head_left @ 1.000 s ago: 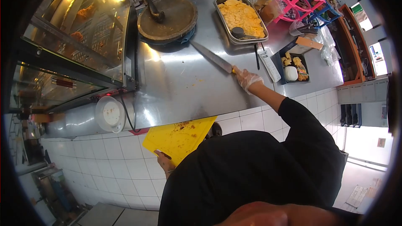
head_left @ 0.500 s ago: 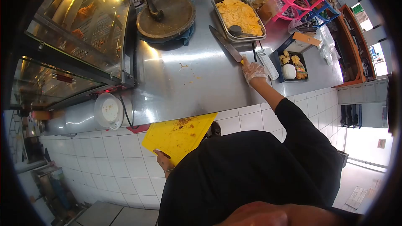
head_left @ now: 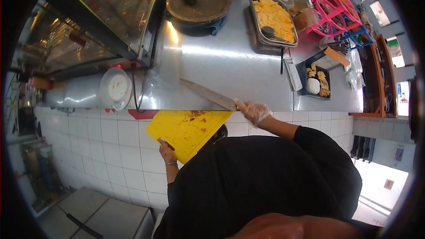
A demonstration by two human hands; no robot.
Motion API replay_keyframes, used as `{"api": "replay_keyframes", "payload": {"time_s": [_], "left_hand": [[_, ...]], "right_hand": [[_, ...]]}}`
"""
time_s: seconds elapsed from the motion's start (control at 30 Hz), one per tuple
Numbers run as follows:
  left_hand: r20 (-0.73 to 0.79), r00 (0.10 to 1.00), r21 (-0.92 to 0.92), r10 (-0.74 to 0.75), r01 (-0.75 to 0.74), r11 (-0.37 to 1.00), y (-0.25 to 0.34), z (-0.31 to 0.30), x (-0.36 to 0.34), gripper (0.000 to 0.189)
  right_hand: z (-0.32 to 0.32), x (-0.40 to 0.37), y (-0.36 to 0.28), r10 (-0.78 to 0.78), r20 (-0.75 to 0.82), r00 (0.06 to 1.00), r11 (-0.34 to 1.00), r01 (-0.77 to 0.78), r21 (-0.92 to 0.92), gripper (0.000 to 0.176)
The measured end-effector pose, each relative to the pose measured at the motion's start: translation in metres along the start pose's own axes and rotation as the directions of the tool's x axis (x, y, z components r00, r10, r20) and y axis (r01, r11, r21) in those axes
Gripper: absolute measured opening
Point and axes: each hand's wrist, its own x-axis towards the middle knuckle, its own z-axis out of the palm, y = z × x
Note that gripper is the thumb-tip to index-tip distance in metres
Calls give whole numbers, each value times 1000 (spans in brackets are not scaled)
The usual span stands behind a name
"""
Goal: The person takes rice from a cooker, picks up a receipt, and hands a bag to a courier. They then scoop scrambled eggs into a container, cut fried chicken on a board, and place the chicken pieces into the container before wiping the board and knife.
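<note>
My right hand (head_left: 255,113), in a clear plastic glove, is closed around the yellow handle of a long knife (head_left: 208,95). The blade lies low over the front edge of the steel counter (head_left: 248,77), its tip toward the left. My left hand (head_left: 167,151) grips the lower left edge of a yellow cutting board (head_left: 181,135). The board is held just below the counter's front edge, and brown crumbs (head_left: 197,115) are scattered on it, mostly near its far side.
At the back sit a stone mortar (head_left: 203,6) with a pestle and a metal tray (head_left: 290,42) of yellow food. A boxed meal (head_left: 318,82) and pink baskets (head_left: 318,15) stand right. The glass display warmer (head_left: 128,22) and a white tub (head_left: 117,86) are left.
My right hand has brought the knife from beside the food tray toward me and left, to the counter's front edge. The crumbs on the counter no longer show. The board stays below the edge.
</note>
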Motion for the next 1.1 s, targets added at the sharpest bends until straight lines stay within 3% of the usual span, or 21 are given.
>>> {"api": "replay_keyframes", "payload": {"time_s": [0.17,0.27,0.37,0.43,0.53,0.83,0.97,1.1], "left_hand": [[-17,1000,2,17,-17,1000,-10,-4,-5,57],[-32,999,11,39,-38,999,-10,-6,-11,60],[-30,998,-7,49,-50,999,-18,-11,-11,61],[-55,998,10,40,-39,999,-17,-13,-13,61],[-77,996,10,35,-34,999,-16,-19,-14,62],[-97,994,-4,58,-59,998,-11,-38,-4,63],[-133,991,-13,34,-36,999,-2,-41,-2,64],[-156,987,-41,28,-34,999,-1,-45,2,63]], "right_hand": [[30,-11,-20,-124,132,983,991,115,73,66],[30,-9,-13,-203,119,972,979,204,3,61],[-18,-1,-9,-99,57,993,994,96,56,56],[-12,33,11,114,-43,993,991,-116,-60,57],[-27,72,45,204,-168,965,947,-238,-216,60],[-112,199,-2,228,-274,934,955,-270,-125,59],[-139,260,-12,135,-334,933,978,-180,-108,56],[-143,304,0,-153,-394,906,956,35,-292,60]]}}
